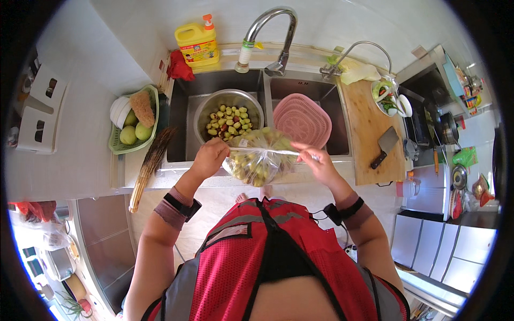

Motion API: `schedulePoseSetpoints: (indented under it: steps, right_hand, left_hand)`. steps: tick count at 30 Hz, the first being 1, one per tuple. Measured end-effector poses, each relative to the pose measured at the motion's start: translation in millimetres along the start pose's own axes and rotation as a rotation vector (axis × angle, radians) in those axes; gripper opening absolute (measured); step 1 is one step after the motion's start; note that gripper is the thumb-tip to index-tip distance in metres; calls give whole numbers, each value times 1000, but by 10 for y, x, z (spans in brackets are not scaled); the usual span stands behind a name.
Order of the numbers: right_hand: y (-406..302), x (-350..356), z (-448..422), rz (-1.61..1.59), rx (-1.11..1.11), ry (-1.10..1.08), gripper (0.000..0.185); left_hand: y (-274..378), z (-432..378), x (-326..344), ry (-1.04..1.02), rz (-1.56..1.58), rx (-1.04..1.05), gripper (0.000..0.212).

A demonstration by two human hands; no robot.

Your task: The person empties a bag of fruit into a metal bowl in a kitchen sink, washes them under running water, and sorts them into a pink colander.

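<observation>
A clear plastic bag (259,162) full of green jujubes hangs over the front edge of the sink. Its gathered top is stretched into a white strip between my hands. The left end of that strip is pinched in my left hand (212,157). My right hand (315,159) grips the other end. Behind the bag, a round stainless steel bowl (200,120) stands in the left basin, with loose green and a few brown-red jujubes (229,121) inside. A pink plastic colander (302,114) rests in the right basin, its near left part covered by the bag.
A chrome faucet (287,44) arches over the sink. Left of it are a yellow detergent jug (196,44), a green basket (151,138) holding fruit, and a bundled brush (150,168). At right, a cleaver (385,146) lies on a wooden board (359,132).
</observation>
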State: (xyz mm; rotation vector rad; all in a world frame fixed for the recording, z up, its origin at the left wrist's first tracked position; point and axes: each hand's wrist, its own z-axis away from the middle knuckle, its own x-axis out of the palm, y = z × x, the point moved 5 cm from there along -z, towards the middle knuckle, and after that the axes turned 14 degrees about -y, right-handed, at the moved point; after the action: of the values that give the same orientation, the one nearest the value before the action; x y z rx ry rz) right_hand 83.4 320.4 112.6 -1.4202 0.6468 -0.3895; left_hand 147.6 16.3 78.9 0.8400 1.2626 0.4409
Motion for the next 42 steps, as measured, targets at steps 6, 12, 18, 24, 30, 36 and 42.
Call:
schedulePoseSetpoints:
  steps: [6,12,18,24,30,36,42]
  right_hand:
    - [-172,276,-290,-705,-49,-116,27]
    - [-688,246,-225,48,-126,116,22]
    - [-1022,248,145,403,-62,155,18]
    - [-1202,-135,687,182,-243,318,19]
    - [-1348,-731,1492,516,-201,525,17]
    - [-1056,-1374,2123,70,-148,587,21]
    - [-698,-1901,2729,-565,-144,668,14]
  left_hand:
    - [614,-268,-95,-188,800,158,22]
    - [1501,-484,-113,-315,756,402,21]
    - [2151,-625,23,-439,762,514,21]
    - [2721,-923,286,-482,659,562,18]
    - [3367,-1292,812,-516,475,633,38]
    - [3926,-1746,1304,-597,752,499,33]
    - [4446,-2042,1822,-586,678,582,28]
